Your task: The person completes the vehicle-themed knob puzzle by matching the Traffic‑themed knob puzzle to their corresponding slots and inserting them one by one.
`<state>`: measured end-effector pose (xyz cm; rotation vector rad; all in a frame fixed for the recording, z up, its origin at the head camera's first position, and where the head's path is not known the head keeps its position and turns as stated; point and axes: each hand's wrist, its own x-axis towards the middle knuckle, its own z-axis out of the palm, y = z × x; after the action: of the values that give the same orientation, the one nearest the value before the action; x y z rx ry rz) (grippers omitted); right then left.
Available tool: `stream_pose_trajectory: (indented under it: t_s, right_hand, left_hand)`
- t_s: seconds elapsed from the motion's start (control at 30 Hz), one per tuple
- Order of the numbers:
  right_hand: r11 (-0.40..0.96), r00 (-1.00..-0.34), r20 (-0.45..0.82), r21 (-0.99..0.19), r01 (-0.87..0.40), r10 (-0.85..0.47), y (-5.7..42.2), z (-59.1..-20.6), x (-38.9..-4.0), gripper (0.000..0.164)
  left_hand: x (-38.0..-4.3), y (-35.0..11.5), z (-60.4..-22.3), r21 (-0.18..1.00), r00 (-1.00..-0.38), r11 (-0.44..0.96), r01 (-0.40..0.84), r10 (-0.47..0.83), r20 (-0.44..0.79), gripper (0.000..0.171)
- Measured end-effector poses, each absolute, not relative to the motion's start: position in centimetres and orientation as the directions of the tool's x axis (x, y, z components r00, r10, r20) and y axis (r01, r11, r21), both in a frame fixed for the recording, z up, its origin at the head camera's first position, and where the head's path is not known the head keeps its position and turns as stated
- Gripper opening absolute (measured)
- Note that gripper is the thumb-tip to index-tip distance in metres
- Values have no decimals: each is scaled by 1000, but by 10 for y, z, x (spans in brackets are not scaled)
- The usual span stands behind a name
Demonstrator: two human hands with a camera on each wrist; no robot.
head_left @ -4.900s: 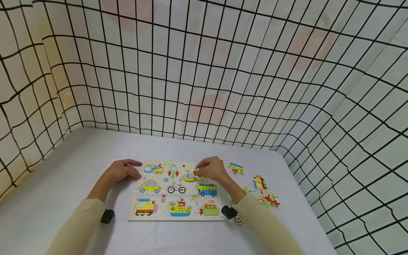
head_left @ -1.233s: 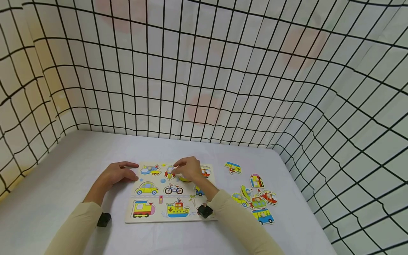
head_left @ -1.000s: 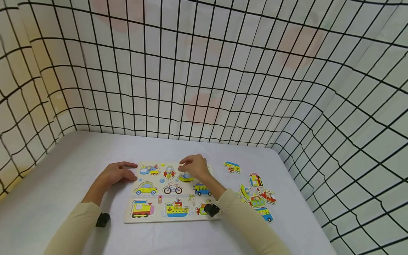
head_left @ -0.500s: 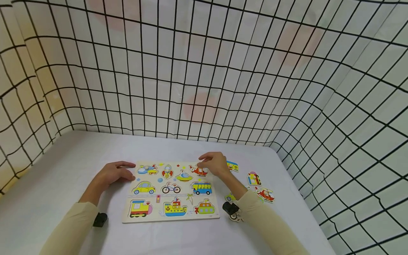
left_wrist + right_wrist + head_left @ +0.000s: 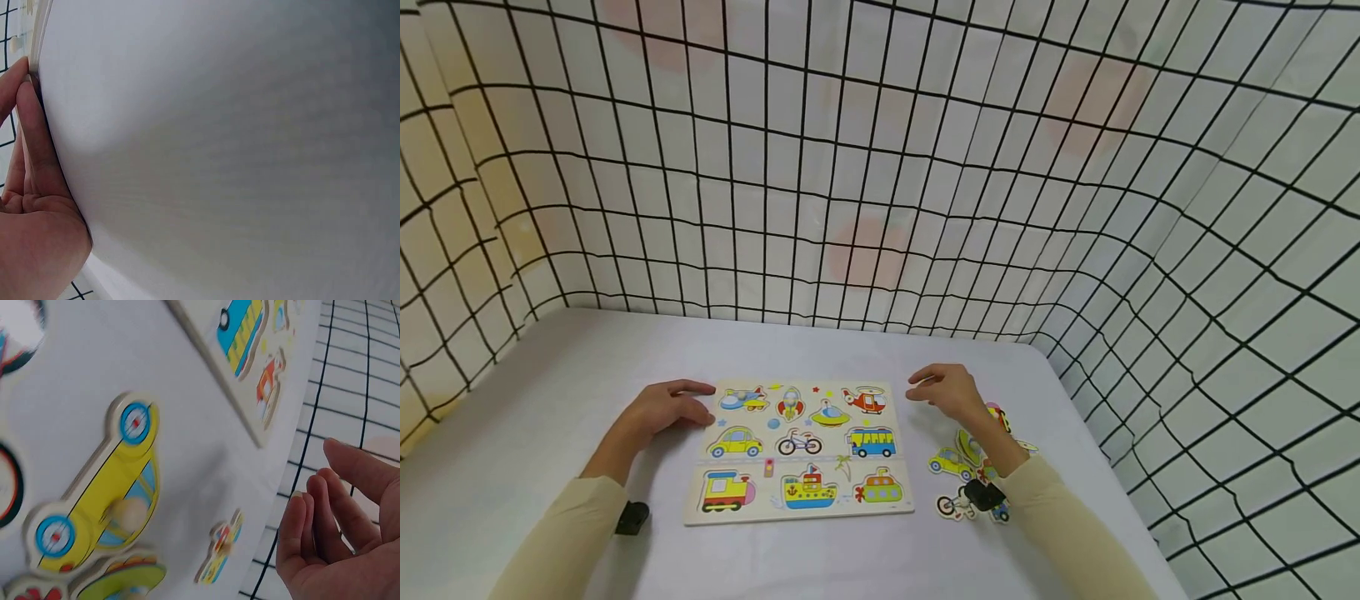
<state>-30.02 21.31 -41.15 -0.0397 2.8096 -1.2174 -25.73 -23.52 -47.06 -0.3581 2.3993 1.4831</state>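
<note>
A smooth white counter point(image 5: 790, 562) spreads beneath both my hands. The flat, cream rectangular board point(image 5: 766, 500), printed with colourful vehicles, lies between them, its long axis running from hand to hand. My left hand point(image 5: 661, 407) rests at its left edge, thumb and index parted, gripping nothing. My right hand point(image 5: 951, 392) hovers off its right edge, thumb apart from relaxed fingers, holding nothing; it is nearer the loose pieces. Below it, towards me, lies a yellow car-shaped piece point(image 5: 951, 464), lengthwise mostly sideways, then a whitish bicycle-shaped piece point(image 5: 955, 505). A knobbed yellow-blue-red piece point(image 5: 220, 553) lies near my right fingers, untouched, slanting in the wrist view.
</note>
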Motion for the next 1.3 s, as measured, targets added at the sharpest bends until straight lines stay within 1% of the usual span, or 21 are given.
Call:
stream_pose_trajectory:
  t_s: [0.23, 0.47, 0.57, 0.7, 1.03, 1.3]
  right_hand:
    - [647, -995, -85, -762, 33, -49, 248, -413, -297, 32]
    - [679, -990, -138, -728, 89, -18, 275, -417, -296, 33]
    - [685, -984, -174, -721, 107, -29, 286, -418, -293, 37]
    - [709, -977, -209, -695, 121, -37, 299, -421, -290, 36]
    - [765, -961, -269, -632, 121, -69, 324, -433, -286, 30]
    - [773, -937, -307, -631, 69, -168, 334, -438, -281, 28]
  left_hand:
    - [-257, -235, -470, 823, -925, 437, -363, -58, -376, 70]
    - [-256, -236, -470, 823, -920, 426, -375, -61, -388, 71]
    - [-257, -236, -471, 824, -921, 428, -371, -57, -385, 71]
    - [-256, -236, -471, 824, -923, 432, -366, -52, -382, 70]
    - [-255, -236, -471, 829, -921, 417, -374, -64, -383, 70]
    - [-256, -236, -471, 827, -920, 416, -378, -68, -386, 72]
